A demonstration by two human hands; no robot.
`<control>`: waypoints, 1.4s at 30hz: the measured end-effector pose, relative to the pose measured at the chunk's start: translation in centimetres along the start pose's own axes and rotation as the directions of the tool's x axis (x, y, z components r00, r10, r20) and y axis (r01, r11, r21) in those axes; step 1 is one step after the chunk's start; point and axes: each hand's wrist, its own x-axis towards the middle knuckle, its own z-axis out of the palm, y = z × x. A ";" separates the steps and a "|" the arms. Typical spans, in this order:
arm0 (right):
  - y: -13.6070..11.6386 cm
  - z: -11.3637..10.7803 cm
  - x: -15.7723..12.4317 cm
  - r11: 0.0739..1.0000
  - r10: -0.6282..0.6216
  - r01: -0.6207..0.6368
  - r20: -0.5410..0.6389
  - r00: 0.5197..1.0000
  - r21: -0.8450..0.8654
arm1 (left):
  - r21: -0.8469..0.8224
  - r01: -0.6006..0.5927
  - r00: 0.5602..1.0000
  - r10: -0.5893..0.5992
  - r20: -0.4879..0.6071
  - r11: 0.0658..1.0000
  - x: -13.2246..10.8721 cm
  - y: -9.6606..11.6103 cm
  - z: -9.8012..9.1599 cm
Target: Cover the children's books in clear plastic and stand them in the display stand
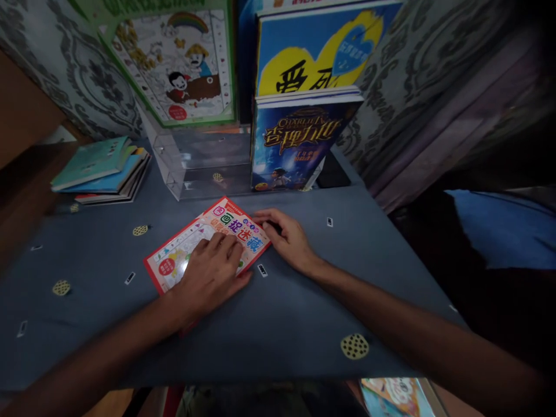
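1 red bk (195, 234) on table (304, 336); L hand (212, 269) loosely spread atop, R hand (293, 240) at bk's R end, pinch unclear.

The left hand (212, 267) covers the middle of the red-bordered book (205, 227), and the left forearm hides part of its near side. Toward the far edge of the counter (299, 330), the picture's top cuts off the green-framed book (221, 63); the dark blue book (299, 136) hides the blue-and-yellow book's (317, 49) lower part. Lettering on the far-left corner's stack of books (93, 162) is too blurred to read. Below the near edge, a light-blue book (393, 397) runs out of view.
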 end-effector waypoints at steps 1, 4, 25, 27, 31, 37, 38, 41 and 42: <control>0.0 0.0 0.0 1.000 -0.002 0.002 0.003 1.000 0.000 | 0.006 0.003 1.000 -0.003 0.000 1.000 0.0 0.1 0.0; -0.1 -0.1 0.0 1.000 -0.007 0.007 0.007 1.000 0.021 | 0.016 0.003 1.000 -0.003 -0.020 1.000 0.0 0.3 -0.1; 0.5 -0.1 0.1 0.989 0.020 -0.012 -0.057 0.998 0.150 | -0.025 -0.038 0.985 0.034 -0.168 0.999 0.2 0.1 -0.4; 0.7 0.0 0.1 0.989 0.015 -0.007 -0.055 0.998 0.149 | -0.016 -0.043 0.984 0.039 -0.175 0.999 0.2 0.2 -0.4; 0.6 0.0 0.1 0.998 -0.012 0.016 -0.055 0.998 0.066 | 0.005 -0.044 0.982 0.044 -0.184 0.999 0.1 0.2 -0.3; -1.2 -0.1 -1.0 0.960 -0.177 0.144 -0.121 0.977 -0.242 | -0.024 0.007 0.996 -0.009 -0.087 1.000 0.4 -2.3 -0.3; -1.4 -0.1 -1.2 0.949 -0.188 0.159 -0.086 0.978 -0.271 | -0.013 0.039 0.997 -0.040 -0.070 0.999 0.4 -2.9 -0.3; -1.6 0.1 -1.7 0.904 -0.207 0.230 0.101 0.973 -0.361 | -0.024 0.126 0.992 -0.126 -0.008 0.992 0.5 -4.2 -0.1; -1.5 0.2 -1.9 0.882 -0.215 0.260 0.155 0.964 -0.393 | -0.038 0.143 0.990 -0.142 0.012 0.989 0.6 -4.5 0.0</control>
